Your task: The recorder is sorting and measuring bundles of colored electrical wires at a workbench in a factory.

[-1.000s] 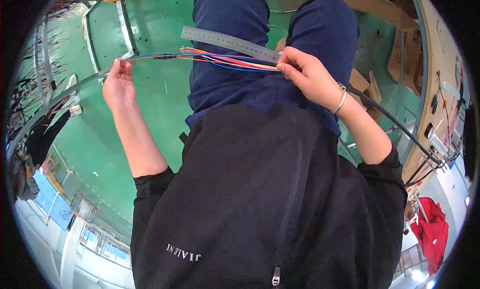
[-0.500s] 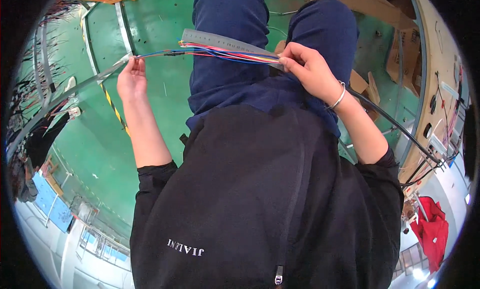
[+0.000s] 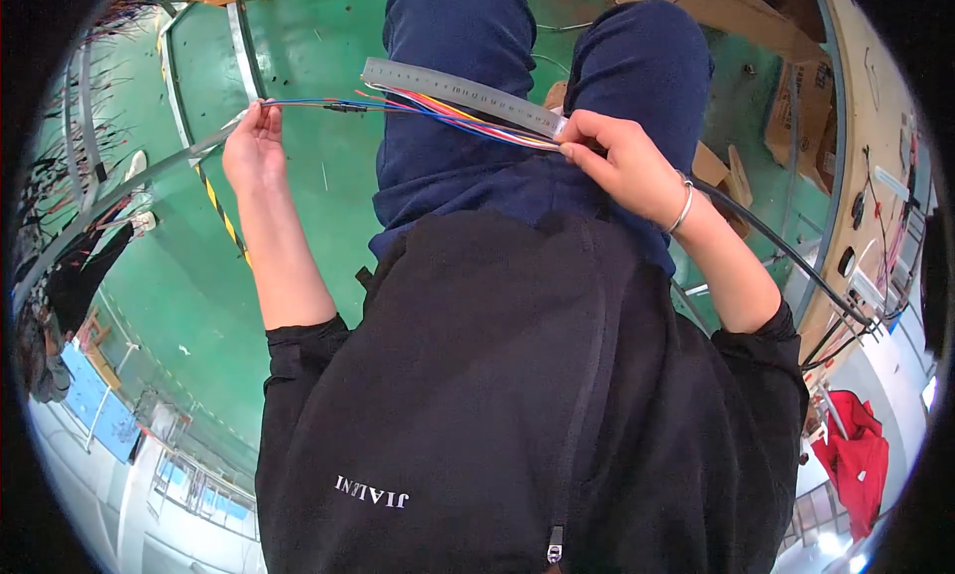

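Shifted slightly right and lower since a moment ago: left hand (image 3: pixel 254 144), fingers curled on the far end of the coloured wire bundle (image 3: pixel 438 111). Right hand (image 3: pixel 622 161) pinched on bundle and steel ruler (image 3: pixel 463 95) together. Forearms raised, elbows bent. Wires stretched taut along the ruler, above blue-trousered knees (image 3: pixel 458 37), over green floor (image 3: pixel 298 226).

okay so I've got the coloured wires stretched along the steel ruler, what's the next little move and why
Probably pull the left hand slightly outward: the coloured wires fan and dip below the steel ruler that the right hand pinches with them, so they need straightening.
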### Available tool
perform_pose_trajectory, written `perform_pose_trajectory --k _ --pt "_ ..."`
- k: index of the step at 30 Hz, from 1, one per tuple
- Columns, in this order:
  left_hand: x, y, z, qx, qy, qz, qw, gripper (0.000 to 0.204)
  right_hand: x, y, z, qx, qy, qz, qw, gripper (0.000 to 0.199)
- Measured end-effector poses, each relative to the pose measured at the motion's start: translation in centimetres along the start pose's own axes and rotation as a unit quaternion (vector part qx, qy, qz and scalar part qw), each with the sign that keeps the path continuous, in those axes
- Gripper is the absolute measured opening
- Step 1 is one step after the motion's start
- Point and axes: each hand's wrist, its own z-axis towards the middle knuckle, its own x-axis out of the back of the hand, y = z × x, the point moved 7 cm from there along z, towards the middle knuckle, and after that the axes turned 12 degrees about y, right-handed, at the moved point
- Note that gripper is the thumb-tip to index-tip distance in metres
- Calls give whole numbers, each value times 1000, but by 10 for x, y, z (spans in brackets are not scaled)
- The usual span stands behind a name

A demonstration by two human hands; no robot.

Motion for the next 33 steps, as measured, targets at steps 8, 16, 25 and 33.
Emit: perform_pose_trajectory --k 8,16,25,33 --pt "-10 -3 1 -9 -14 24 1000 10 1 -4 -5 44 -12 -34 998 8" --pt "10 -40 34 91 -47 81 991 8 2 -9 4 -24 -2 -3 1000 8" --pt "-128 11 -216 -638 -259 385 615 48 12 -2 1 -94 0 30 995 6" --pt "-159 -84 -314 -550 -540 391 503 22 18 -4 -5 -81 -32 120 989 6"
